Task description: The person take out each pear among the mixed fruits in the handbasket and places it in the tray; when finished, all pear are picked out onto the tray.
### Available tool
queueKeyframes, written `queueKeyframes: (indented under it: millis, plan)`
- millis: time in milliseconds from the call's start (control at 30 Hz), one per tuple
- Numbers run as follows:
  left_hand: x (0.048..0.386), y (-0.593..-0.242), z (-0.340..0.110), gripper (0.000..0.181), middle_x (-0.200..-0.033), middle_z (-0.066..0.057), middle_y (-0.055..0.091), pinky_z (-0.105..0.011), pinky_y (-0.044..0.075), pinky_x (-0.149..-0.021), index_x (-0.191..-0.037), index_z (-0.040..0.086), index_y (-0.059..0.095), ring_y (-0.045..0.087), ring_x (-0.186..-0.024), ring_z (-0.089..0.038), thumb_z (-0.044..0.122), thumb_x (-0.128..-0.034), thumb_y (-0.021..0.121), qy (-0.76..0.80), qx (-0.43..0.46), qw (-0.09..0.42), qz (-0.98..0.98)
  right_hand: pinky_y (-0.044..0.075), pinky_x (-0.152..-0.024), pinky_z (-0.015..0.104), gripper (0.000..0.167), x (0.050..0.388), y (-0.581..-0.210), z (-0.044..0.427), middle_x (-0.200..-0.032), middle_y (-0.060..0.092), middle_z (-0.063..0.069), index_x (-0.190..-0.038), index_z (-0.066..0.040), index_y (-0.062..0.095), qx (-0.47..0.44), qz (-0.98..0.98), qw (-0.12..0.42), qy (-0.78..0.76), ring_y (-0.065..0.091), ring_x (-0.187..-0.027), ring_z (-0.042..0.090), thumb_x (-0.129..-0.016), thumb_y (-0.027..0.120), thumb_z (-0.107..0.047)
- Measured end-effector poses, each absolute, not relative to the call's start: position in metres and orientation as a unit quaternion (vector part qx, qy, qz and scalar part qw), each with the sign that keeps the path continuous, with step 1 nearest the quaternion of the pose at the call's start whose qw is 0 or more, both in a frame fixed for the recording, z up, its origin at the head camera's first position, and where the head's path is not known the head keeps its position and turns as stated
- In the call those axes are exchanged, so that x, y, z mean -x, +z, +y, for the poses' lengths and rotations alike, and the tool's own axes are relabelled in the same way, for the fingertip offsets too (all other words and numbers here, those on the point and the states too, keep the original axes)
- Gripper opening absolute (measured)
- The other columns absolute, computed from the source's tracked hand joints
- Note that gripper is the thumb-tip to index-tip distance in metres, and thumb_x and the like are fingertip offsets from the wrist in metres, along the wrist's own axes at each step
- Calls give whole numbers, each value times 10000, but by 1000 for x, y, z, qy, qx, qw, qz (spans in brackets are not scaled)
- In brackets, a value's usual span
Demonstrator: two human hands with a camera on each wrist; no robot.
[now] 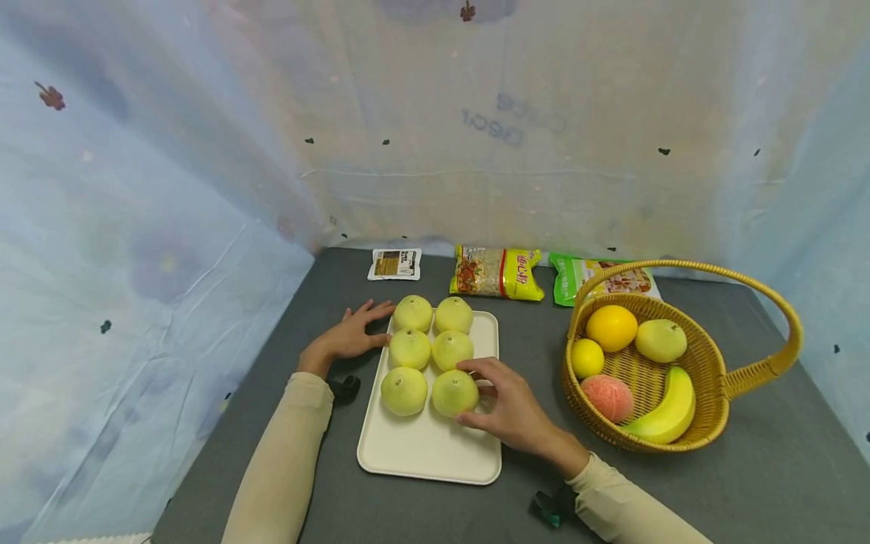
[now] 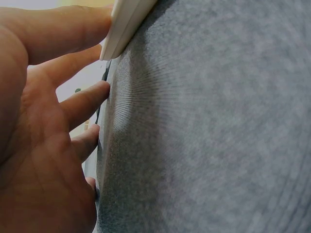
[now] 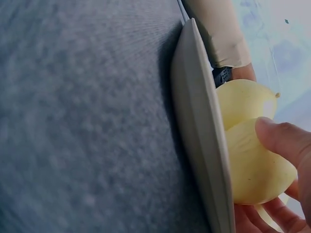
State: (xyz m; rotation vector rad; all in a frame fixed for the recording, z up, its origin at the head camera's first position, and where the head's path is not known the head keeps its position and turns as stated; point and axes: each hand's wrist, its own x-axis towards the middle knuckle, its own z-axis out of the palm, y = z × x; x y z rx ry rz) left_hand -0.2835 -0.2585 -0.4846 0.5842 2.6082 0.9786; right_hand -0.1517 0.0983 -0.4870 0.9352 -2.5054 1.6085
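Observation:
Several round yellow-green fruits stand in two columns on a white tray (image 1: 435, 453), touching or close together. The front right fruit (image 1: 454, 394) is held by my right hand (image 1: 510, 408), thumb on its near side and fingers round its far side. In the right wrist view the thumb presses on this fruit (image 3: 257, 165), which sits on the tray (image 3: 199, 116). My left hand (image 1: 352, 332) lies at the tray's left edge beside the front left fruit (image 1: 404, 391) and those behind it. Its fingers are stretched out, with thumb and forefinger touching the tray rim (image 2: 127, 26) in the left wrist view.
A wicker basket (image 1: 714, 400) with a tall handle stands on the right, holding a banana (image 1: 669, 408), a peach (image 1: 608, 398), a pear (image 1: 661, 341), an orange (image 1: 612, 328) and a lemon (image 1: 587, 357). Food packets, including a yellow one (image 1: 496, 273), lie along the back.

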Motion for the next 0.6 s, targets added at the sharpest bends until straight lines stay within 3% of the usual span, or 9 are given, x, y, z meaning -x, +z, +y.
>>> queueKeyframes:
  millis: [333, 600]
  plan:
    - [284, -484, -258, 725, -1815, -148, 271, -748, -135, -1305, -1717, 116, 390, 5, -1702, -480, 331, -1094, 692, 340, -202, 148, 907, 636, -1012, 311, 743, 151, -486, 92, -1346, 636, 53, -1422, -68, 675, -286, -809, 18, 513, 696, -1233, 225, -763, 1017, -61]
    - [283, -483, -258, 713, -1820, -144, 257, -747, -139, -1304, -1716, 122, 395, -1, -1703, -477, 321, -1096, 687, 344, -202, 150, 905, 642, -1016, 462, 750, 151, -466, 114, -1404, 680, 138, -1453, -23, 652, -320, -801, 20, 505, 715, -1247, 337, -800, 1006, -129]
